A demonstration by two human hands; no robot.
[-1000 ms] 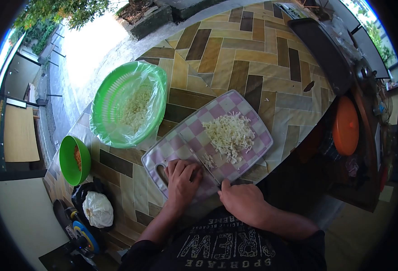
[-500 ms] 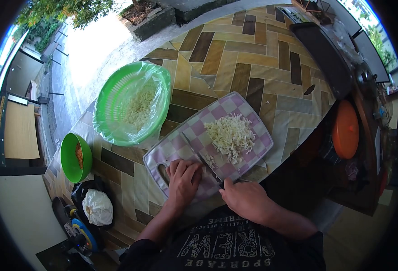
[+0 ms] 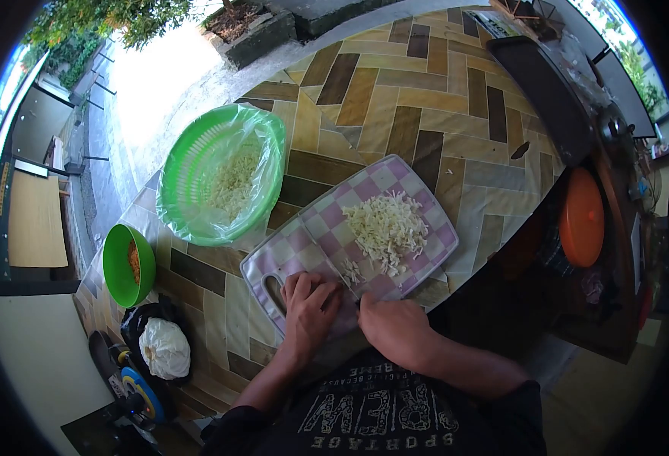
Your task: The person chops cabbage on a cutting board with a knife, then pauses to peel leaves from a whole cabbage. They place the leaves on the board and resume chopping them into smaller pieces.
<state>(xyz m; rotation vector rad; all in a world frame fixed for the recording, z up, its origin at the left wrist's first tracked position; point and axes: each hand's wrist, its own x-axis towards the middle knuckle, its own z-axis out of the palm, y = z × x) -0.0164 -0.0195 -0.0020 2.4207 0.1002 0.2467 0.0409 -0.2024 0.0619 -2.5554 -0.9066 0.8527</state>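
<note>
A pink-and-white checked cutting board (image 3: 285, 247) lies at a slant in front of me. My right hand (image 3: 395, 328) is closed round the handle of a knife (image 3: 325, 254), whose blade crosses the board edge-on. Beside the blade, my left hand (image 3: 309, 308) presses down on the board with curled fingers. What sits under those fingers is hidden. Right of the blade is a heap of shredded pale vegetable (image 3: 387, 230), probably cabbage, with a few loose shreds (image 3: 350, 270) close to the knife.
Left of the board stands a green plastic basket (image 3: 175, 163) lined with a clear bag, holding more pale shreds. Nearer me are a small green bowl (image 3: 114, 266) with orange contents and a white wrapped bundle (image 3: 165, 348). A dark tray (image 3: 539, 99) and orange lid-like object (image 3: 582, 218) are right.
My right hand and the knife have moved slightly left, toward my left hand. The blade now looks thinner, and more shreds lie beside it.
</note>
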